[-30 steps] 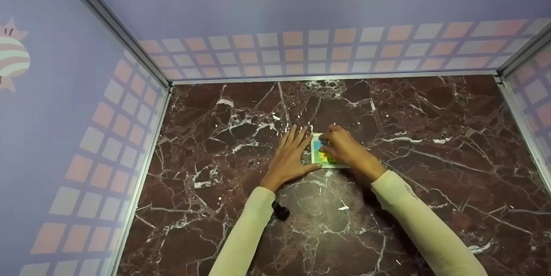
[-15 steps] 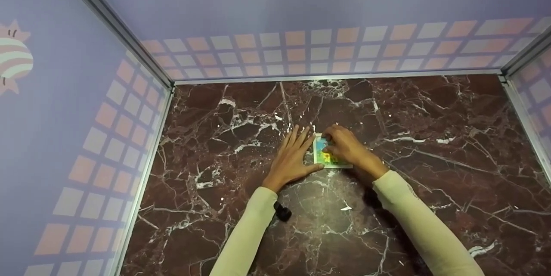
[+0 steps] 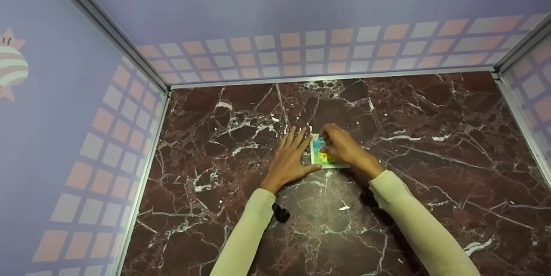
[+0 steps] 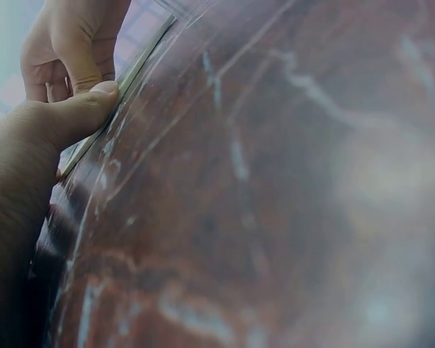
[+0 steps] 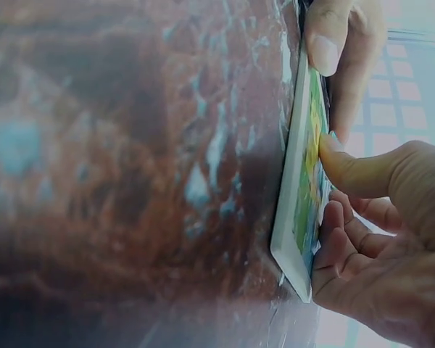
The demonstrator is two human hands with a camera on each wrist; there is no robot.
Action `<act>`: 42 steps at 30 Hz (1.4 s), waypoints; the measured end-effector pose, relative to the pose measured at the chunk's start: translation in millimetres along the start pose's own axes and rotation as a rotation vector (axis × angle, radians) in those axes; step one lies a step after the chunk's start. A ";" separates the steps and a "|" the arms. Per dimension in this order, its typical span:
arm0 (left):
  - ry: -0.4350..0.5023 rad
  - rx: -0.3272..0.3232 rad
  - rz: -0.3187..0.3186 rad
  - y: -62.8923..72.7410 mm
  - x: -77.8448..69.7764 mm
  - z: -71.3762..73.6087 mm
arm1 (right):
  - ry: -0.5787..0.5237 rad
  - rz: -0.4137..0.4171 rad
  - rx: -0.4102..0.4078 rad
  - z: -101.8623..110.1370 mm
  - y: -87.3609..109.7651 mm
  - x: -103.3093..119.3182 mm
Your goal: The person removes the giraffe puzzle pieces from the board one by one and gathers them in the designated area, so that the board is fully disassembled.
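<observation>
A flat board puzzle (image 3: 316, 162) with a pale rim and a bright blue, green and yellow picture lies on the marbled table. My left hand (image 3: 287, 159) is spread flat along its left side, its thumb on the near left corner. Over the picture, my right hand (image 3: 342, 144) bends its fingers down, thumb and forefinger close together. In the right wrist view a small light-blue piece (image 5: 336, 136) juts out at the right thumb tip; most of it is hidden by the fingers. The left wrist view shows the left thumb (image 4: 90, 112) at the board's edge.
Purple panels (image 3: 275, 9) with pink and white squares enclose the table (image 3: 241, 116) at the back and both sides. Small white flecks dot the tabletop around the hands. A black strap piece (image 3: 281, 213) sits at the left wrist.
The view shifts slightly with the head. Both hands stay at the board, the right fingers making only small movements over the picture.
</observation>
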State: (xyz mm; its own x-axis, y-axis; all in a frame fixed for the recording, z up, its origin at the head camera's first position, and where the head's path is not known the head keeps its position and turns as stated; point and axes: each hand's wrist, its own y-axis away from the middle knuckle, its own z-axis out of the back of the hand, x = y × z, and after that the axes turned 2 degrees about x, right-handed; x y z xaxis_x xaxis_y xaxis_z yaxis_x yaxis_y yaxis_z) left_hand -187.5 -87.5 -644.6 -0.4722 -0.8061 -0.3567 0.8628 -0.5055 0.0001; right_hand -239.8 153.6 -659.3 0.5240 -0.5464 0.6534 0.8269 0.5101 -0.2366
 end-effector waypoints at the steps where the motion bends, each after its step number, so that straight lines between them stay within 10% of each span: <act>1: 0.001 0.001 -0.001 -0.3 -0.2 0.2 | 0.000 0.000 -0.007 -4.1 0.1 -8.3; 5: -0.010 0.003 -0.001 -1.2 -0.5 0.8 | -0.042 -0.021 -0.048 -5.2 0.5 -8.5; 12: -0.011 0.000 -0.001 -0.8 1.4 -0.1 | -0.116 -0.116 -0.092 21.3 -0.3 55.9; 27: -0.005 -0.006 -0.013 0.6 0.3 1.7 | -0.200 -0.134 -0.273 47.9 30.1 42.2; 42: -0.029 -0.009 -0.016 1.2 0.3 1.5 | -0.224 -0.274 -0.280 76.4 67.3 9.8</act>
State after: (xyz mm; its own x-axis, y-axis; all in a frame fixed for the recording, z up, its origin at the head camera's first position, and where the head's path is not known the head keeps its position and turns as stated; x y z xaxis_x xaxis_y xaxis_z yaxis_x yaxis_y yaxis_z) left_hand -186.8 -88.8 -643.3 -0.4908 -0.8067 -0.3292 0.8567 -0.5156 -0.0140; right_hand -194.6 233.3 -613.8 0.2462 -0.4634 0.8512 0.9685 0.1505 -0.1982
